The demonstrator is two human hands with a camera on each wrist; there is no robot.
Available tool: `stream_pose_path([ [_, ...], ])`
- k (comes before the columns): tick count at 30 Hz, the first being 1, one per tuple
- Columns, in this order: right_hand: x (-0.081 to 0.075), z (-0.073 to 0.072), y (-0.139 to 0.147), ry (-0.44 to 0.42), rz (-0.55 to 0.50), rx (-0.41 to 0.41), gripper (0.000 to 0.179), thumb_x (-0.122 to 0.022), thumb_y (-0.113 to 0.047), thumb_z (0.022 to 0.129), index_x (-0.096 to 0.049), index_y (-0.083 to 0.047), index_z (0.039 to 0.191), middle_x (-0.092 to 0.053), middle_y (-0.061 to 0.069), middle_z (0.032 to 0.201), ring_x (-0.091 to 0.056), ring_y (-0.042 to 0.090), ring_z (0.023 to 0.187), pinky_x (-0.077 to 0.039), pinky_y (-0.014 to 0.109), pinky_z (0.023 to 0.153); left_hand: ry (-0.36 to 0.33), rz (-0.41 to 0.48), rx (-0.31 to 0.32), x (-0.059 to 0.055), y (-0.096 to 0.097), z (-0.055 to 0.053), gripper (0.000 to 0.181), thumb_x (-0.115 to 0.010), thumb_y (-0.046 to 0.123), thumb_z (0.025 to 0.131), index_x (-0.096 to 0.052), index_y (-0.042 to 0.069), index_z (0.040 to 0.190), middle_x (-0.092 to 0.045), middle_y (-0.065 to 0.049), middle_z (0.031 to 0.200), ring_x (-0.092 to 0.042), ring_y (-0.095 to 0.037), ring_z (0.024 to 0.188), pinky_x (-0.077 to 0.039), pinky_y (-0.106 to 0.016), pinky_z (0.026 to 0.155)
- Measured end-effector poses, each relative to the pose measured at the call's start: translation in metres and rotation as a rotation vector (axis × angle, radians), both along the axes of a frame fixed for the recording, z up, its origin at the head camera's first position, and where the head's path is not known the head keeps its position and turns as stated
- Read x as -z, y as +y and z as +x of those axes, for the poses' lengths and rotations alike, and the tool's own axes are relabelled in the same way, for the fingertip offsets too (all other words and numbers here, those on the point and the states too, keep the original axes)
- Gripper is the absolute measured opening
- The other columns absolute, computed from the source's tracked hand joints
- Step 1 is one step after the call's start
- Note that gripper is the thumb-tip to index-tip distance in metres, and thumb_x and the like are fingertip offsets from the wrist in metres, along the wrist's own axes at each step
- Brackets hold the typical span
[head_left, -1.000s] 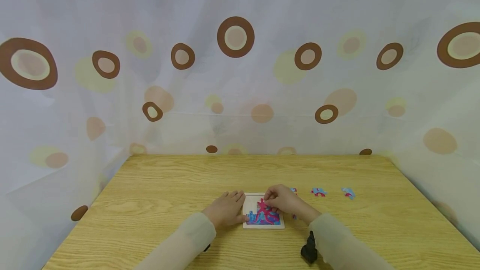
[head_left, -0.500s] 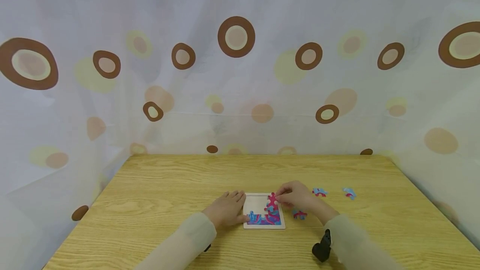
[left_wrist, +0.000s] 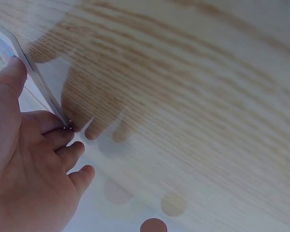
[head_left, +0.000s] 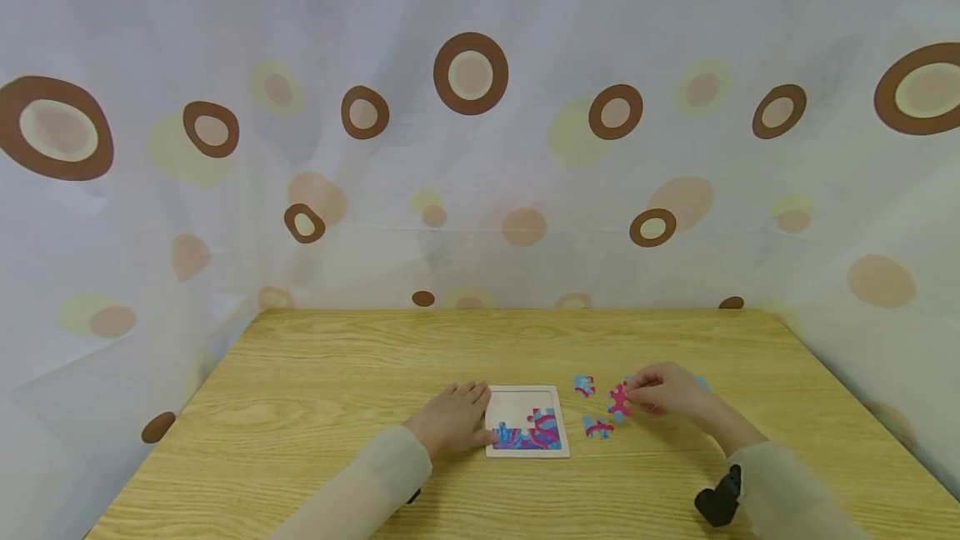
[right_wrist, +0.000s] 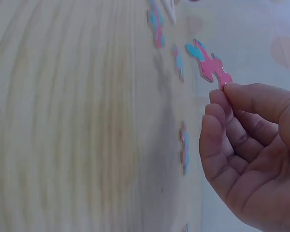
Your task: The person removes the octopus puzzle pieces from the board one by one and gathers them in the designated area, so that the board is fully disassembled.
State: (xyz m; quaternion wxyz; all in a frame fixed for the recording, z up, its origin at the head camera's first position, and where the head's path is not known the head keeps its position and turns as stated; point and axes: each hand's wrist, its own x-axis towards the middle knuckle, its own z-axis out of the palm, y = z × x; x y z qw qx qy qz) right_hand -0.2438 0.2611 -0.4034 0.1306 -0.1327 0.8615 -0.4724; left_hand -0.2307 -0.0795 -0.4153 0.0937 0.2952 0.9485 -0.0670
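A shallow white puzzle tray [head_left: 526, 387] lies on the table, with blue, purple and pink pieces [head_left: 528, 438] along its near side and right corner. My left hand [head_left: 452, 419] rests against the tray's left edge. Its thumb [left_wrist: 13, 72] lies on the rim, and the fingers reach the far corner. To the right of the tray, my right hand [head_left: 663, 390] pinches a pink and blue puzzle piece [right_wrist: 211, 65] between thumb and fingertips, held above the tabletop in the right wrist view.
Loose puzzle pieces lie right of the tray: one farther back [head_left: 584, 386], one nearer [head_left: 598, 427]. Others are partly hidden behind the right hand, including a blue one [head_left: 702, 383]. A patterned curtain [head_left: 480, 265] stands behind the wooden table [head_left: 337, 373].
My right hand has lifted the pink piece away from the tray and carried it to the right. Loose pieces beside the tray have come into sight. The left hand stays put.
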Motion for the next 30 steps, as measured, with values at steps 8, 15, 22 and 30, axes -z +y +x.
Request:
stream_pose_path([
  [8, 0.010, 0.006, 0.029, -0.035, 0.016, -0.010, 0.018, -0.058, -0.006, 0.089, -0.063, 0.010, 0.092, -0.062, 0.006, 0.077, -0.056, 0.016, 0.069, -0.051, 0.028, 0.060, 0.002, 0.006, 0.000, -0.002, 0.000, 0.001, 0.072, -0.042, 0.056, 0.091, -0.032, 0.008, 0.144, -0.030, -0.005, 0.147, -0.025, -0.020, 0.134, -0.022, -0.036, 0.108],
  [15, 0.012, 0.009, 0.040, -0.048, 0.060, -0.016, 0.018, -0.058, -0.008, 0.089, -0.064, 0.009, 0.092, -0.059, 0.003, 0.072, -0.053, 0.016, 0.065, -0.050, 0.027, 0.055, 0.008, 0.004, 0.009, -0.002, 0.000, 0.002, 0.072, -0.042, 0.056, 0.091, -0.032, 0.008, 0.144, -0.030, -0.005, 0.147, -0.025, -0.019, 0.134, -0.022, -0.035, 0.108],
  [22, 0.012, 0.009, 0.043, -0.059, 0.081, -0.019, 0.016, -0.057, -0.006, 0.089, -0.065, 0.008, 0.090, -0.059, 0.003, 0.072, -0.051, 0.015, 0.062, -0.049, 0.026, 0.054, 0.010, -0.004, 0.012, -0.002, -0.001, 0.001, 0.072, -0.041, 0.056, 0.091, -0.031, 0.008, 0.144, -0.029, -0.005, 0.147, -0.025, -0.019, 0.134, -0.021, -0.035, 0.108],
  [30, 0.011, 0.009, 0.043, -0.039, 0.120, -0.015, 0.014, -0.056, -0.002, 0.089, -0.064, 0.009, 0.087, -0.057, 0.003, 0.069, -0.050, 0.016, 0.060, -0.048, 0.026, 0.052, 0.017, -0.015, 0.017, -0.001, 0.000, 0.002, 0.072, -0.039, 0.056, 0.092, -0.031, 0.008, 0.144, -0.029, -0.005, 0.147, -0.025, -0.018, 0.134, -0.021, -0.034, 0.108],
])
